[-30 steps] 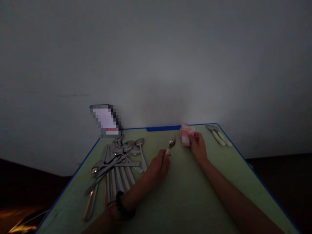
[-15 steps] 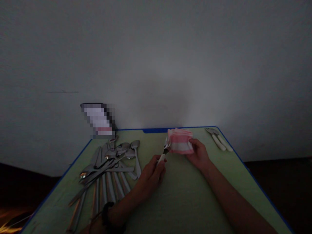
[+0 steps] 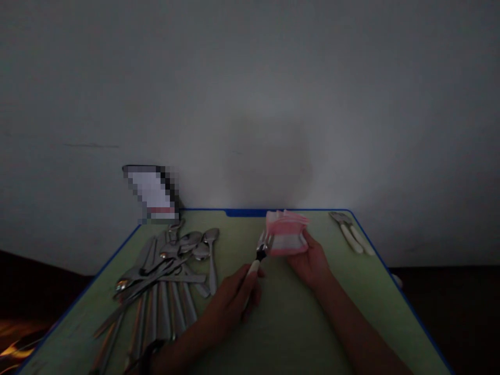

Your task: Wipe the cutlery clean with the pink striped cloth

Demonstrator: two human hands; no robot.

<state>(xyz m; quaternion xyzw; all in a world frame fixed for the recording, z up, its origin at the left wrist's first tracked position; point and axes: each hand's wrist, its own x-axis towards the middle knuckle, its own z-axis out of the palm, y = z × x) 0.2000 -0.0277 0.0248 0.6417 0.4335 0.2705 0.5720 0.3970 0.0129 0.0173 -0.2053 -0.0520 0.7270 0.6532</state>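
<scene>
A fork with a pale handle and metal tines is held in my left hand, fingers closed round the handle. Its tines point up and away, close to the left side of a folded pink-and-white cloth; whether they touch is hard to tell. My right hand grips that cloth from the right and below, thumb at its right edge. To the left of my left hand lies a pile of metal spoons, knives and other cutlery.
Two white-handled utensils lie at the back right of the green table, which has a blue edge. A phone-like device with a blurred screen leans at the back left. A grey wall stands directly behind.
The fork has come away from the cloth, so its tines now show. My right hand has turned the cloth a little and sits further under it. The view has shifted slightly.
</scene>
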